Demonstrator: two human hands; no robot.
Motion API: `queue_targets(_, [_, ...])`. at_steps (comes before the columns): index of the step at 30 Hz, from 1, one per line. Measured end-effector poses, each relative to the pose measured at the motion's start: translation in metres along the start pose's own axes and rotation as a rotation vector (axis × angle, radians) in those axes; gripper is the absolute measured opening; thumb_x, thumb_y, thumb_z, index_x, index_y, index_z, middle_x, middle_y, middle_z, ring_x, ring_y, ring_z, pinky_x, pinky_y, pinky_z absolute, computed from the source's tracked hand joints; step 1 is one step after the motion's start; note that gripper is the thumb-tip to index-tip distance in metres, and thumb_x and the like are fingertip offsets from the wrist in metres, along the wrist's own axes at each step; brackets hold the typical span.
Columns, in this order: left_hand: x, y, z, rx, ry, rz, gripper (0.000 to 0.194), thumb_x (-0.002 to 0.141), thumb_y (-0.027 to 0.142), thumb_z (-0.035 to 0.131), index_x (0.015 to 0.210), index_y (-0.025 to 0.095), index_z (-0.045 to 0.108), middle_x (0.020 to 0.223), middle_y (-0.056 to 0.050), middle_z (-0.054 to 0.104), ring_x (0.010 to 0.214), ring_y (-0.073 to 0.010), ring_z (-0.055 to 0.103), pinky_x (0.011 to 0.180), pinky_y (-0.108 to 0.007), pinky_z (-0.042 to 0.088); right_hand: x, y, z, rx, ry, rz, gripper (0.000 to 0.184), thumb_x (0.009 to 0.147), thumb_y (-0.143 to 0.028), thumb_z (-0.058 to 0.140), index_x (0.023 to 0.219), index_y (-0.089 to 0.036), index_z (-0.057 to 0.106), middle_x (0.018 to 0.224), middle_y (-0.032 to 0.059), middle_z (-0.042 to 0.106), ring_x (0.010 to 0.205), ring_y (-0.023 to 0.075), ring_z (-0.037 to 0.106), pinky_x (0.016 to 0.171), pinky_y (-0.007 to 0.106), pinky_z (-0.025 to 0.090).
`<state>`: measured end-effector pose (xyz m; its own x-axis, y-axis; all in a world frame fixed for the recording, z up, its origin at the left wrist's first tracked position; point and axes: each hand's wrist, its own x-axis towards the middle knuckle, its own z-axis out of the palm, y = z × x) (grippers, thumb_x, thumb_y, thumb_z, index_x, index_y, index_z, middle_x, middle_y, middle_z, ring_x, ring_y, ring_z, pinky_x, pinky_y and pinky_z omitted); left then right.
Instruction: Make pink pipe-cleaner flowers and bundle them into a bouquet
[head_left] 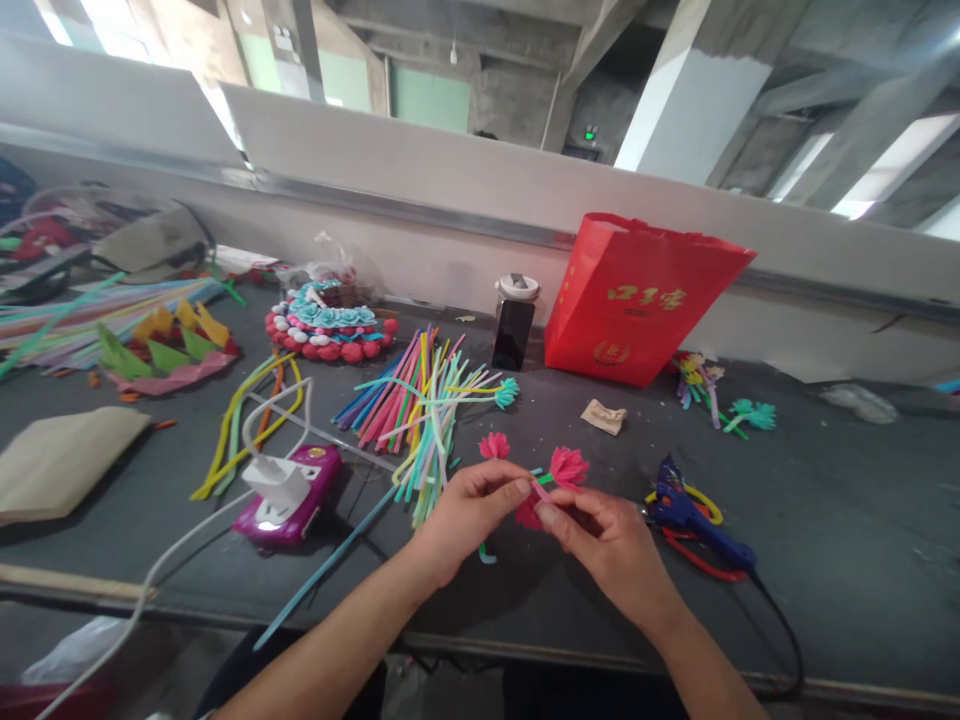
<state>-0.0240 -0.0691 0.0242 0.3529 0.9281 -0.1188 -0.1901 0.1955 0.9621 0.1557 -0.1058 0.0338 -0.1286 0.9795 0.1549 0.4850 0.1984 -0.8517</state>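
both hands point(474, 515) point(611, 545) pinch strip point(541, 492) (pink)

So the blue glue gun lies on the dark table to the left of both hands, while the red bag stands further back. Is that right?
Not quite: the head view shows the blue glue gun to the right of both the left hand and the right hand. It does lie on the dark table, and the red bag stands further back.

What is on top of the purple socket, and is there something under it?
A white plug sits on top of the purple socket. The plug covers part of its face; what lies underneath is hidden, so I cannot tell.
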Motion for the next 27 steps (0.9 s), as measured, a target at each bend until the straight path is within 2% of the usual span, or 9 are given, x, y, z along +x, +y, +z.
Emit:
queue_targets(3, [0.001, -0.003, 0.001, 0.260, 0.101, 0.197, 0.028, 0.079, 0.041, 0.069, 0.089, 0.016, 0.075, 0.075, -0.003, 0.064, 0.068, -0.0128, 0.054, 0.058, -0.022, 0.040, 0.002, -0.002, 0.001, 0.025, 0.024, 0.043, 0.027, 0.088, -0.044, 0.061, 0.086, -0.020, 0.073, 0.065, 0.0000, 0.064, 0.058, 0.0142, 0.056, 0.056, 0.023, 0.044])
queue_targets(5, [0.001, -0.003, -0.002, 0.380, 0.099, 0.215, 0.034, 0.081, 0.042, 0.066, 0.104, 0.017, 0.074, 0.082, -0.005, 0.067, 0.075, -0.0159, 0.059, 0.064, -0.024, 0.044, 0.003, -0.001, 0.000, 0.034, 0.038, 0.073, 0.028, 0.088, -0.045, 0.061, 0.086, -0.019, 0.073, 0.063, -0.0004, 0.062, 0.058, 0.0144, 0.056, 0.056, 0.022, 0.043])
queue_targets(8, [-0.002, -0.001, -0.008, 0.529, 0.058, 0.134, 0.057, 0.084, 0.047, 0.062, 0.134, 0.021, 0.056, 0.067, 0.001, 0.062, 0.059, -0.0143, 0.058, 0.054, -0.023, 0.040, 0.004, 0.001, -0.001, 0.031, 0.077, 0.101, 0.030, 0.087, -0.046, 0.060, 0.085, -0.018, 0.073, 0.061, -0.0006, 0.060, 0.058, 0.0147, 0.056, 0.055, 0.022, 0.042])
queue_targets(12, [-0.010, 0.007, -0.010, 0.905, 0.154, 0.216, 0.055, 0.087, 0.044, 0.057, 0.138, 0.024, 0.050, 0.062, 0.003, 0.057, 0.057, -0.0151, 0.055, 0.052, -0.024, 0.037, 0.003, 0.001, -0.001, 0.032, 0.113, 0.118, 0.031, 0.086, -0.047, 0.061, 0.085, -0.018, 0.073, 0.062, -0.0006, 0.061, 0.059, 0.0149, 0.056, 0.057, 0.022, 0.044])
queue_targets(13, [-0.011, 0.008, -0.009, 0.990, 0.189, 0.251, 0.053, 0.087, 0.040, 0.058, 0.137, 0.024, 0.052, 0.067, 0.001, 0.059, 0.059, -0.0160, 0.056, 0.055, -0.025, 0.039, 0.003, 0.001, -0.001, 0.040, 0.114, 0.120, 0.032, 0.086, -0.047, 0.061, 0.086, -0.018, 0.073, 0.063, -0.0004, 0.062, 0.060, 0.0149, 0.057, 0.058, 0.022, 0.044])
queue_targets(16, [-0.013, 0.006, -0.002, 1.178, 0.300, 0.541, 0.043, 0.088, 0.028, 0.056, 0.130, 0.021, 0.058, 0.093, -0.008, 0.062, 0.080, -0.0210, 0.060, 0.068, -0.032, 0.046, 0.002, 0.000, 0.001, 0.060, 0.110, 0.122, 0.032, 0.086, -0.048, 0.062, 0.086, -0.018, 0.074, 0.065, 0.0000, 0.063, 0.060, 0.0152, 0.058, 0.057, 0.022, 0.045])
queue_targets(20, [-0.010, -0.001, 0.002, 1.167, 0.263, 0.793, 0.027, 0.090, 0.020, 0.052, 0.112, 0.020, 0.068, 0.092, -0.009, 0.061, 0.085, -0.0215, 0.057, 0.073, -0.033, 0.047, 0.000, -0.003, 0.003, 0.040, 0.090, 0.087, 0.031, 0.088, -0.045, 0.060, 0.087, -0.018, 0.074, 0.062, -0.0005, 0.062, 0.059, 0.0148, 0.058, 0.056, 0.022, 0.045])
queue_targets(24, [-0.007, -0.002, 0.002, 1.042, 0.215, 0.850, 0.018, 0.092, 0.018, 0.051, 0.096, 0.018, 0.069, 0.088, -0.007, 0.067, 0.081, -0.0190, 0.056, 0.074, -0.033, 0.045, -0.002, -0.007, 0.003, -0.039, 0.081, 0.007, 0.029, 0.091, -0.042, 0.057, 0.091, -0.019, 0.074, 0.063, -0.0007, 0.064, 0.059, 0.0149, 0.060, 0.057, 0.022, 0.047])
queue_targets(27, [-0.007, 0.001, 0.002, 0.981, 0.175, 0.810, 0.016, 0.091, 0.017, 0.052, 0.091, 0.017, 0.068, 0.077, -0.005, 0.068, 0.072, -0.0172, 0.055, 0.071, -0.032, 0.043, -0.004, -0.009, 0.005, -0.147, 0.114, -0.114, 0.025, 0.094, -0.037, 0.055, 0.097, -0.020, 0.074, 0.072, 0.0010, 0.070, 0.066, 0.0164, 0.065, 0.065, 0.023, 0.050])
